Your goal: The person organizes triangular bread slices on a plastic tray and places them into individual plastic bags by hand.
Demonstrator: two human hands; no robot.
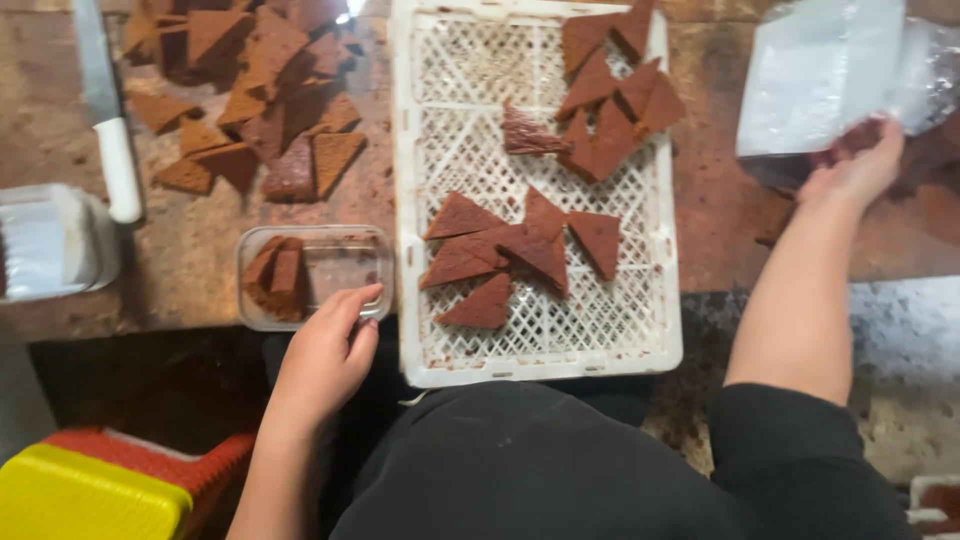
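Left hand (325,355) rests at the near rim of a clear tub (345,262), fingers loosely curled, fingertips touching the tub's front edge and gripping nothing that I can make out. Inside the tub, at its left end, a few brown triangular slices (275,278) stand packed on edge; the rest of the tub looks bare. Right hand (852,165) reaches further out on the other side, fingers bent around the lower edge of a clear plastic bag (820,75), which it holds raised and tilted above the table; the bag is blurred, so what it contains cannot be told.

Nearest the camera are the person's dark clothes, and at the lower left corner a yellow and red crate (95,490). Between the two hands a white lattice tray (405,200) sits on the brown table (715,215), its near end hanging past the table edge toward the person. On the tray lie two groups of brown triangles: a near group (510,255), flat and overlapping, and a far group (610,100) by the far right corner.

Left of the tub, a blurred white container (50,240) sits at the table's edge. Beyond the tub, a loose heap (260,90) of the same brown triangles covers the far left of the table, and a knife (105,110) with a white handle lies just beside that heap, blade pointing away.
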